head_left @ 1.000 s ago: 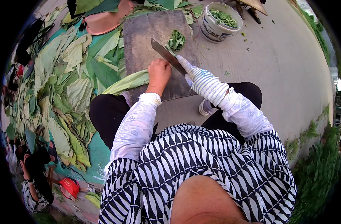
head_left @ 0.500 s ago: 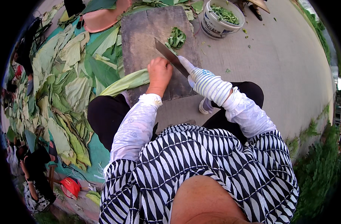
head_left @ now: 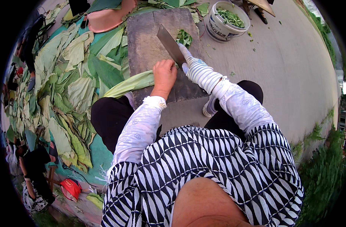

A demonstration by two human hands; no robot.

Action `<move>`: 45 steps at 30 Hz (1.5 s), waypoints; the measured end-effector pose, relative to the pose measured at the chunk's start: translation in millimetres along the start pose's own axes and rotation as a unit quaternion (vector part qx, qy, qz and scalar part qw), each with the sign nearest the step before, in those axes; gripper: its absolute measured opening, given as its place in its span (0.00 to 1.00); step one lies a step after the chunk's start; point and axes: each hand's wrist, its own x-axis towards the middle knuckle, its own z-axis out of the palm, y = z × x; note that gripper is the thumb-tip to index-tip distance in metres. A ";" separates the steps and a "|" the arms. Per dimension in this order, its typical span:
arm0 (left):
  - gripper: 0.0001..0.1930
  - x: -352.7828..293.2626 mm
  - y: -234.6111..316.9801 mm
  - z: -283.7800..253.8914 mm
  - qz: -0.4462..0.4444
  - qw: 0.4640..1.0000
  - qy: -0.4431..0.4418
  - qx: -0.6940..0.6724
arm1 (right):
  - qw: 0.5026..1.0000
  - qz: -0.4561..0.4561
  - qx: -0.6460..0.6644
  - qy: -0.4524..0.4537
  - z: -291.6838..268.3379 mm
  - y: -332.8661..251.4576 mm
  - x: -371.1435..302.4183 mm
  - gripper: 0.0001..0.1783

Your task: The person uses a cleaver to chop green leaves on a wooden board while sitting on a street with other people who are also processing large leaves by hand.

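Note:
My bare left hand (head_left: 164, 73) is closed around a rolled bundle of large green leaves (head_left: 129, 84), pressing its end down on a dark wooden board (head_left: 145, 43). The bundle trails off to the left past the board's edge. In a striped, pale glove, my right hand (head_left: 200, 72) grips a cleaver (head_left: 170, 44), whose broad blade slants up and left just beyond my left fingers. Whether the edge touches the bundle I cannot tell. A small heap of shredded green leaf (head_left: 184, 38) lies on the board, partly behind the blade.
A white bucket (head_left: 219, 32) of shredded greens stands right of the board. To the left, many large leaves (head_left: 80, 92) cover a teal sheet (head_left: 105, 151), with a pink basin (head_left: 105, 19) at the far end. Another person (head_left: 38, 181) is at lower left, near a red bag (head_left: 70, 188).
The cleaver and my right hand have shifted slightly, and the blade now hides part of the shredded heap. My left hand keeps its hold on the bundle. The whole view has shifted a little.

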 end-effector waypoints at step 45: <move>0.06 -4.0 -4.1 -25.3 0.071 0.993 -0.077 0.060 | 0.999 -0.021 -0.009 0.030 -5.9 -14.2 -25.6 0.39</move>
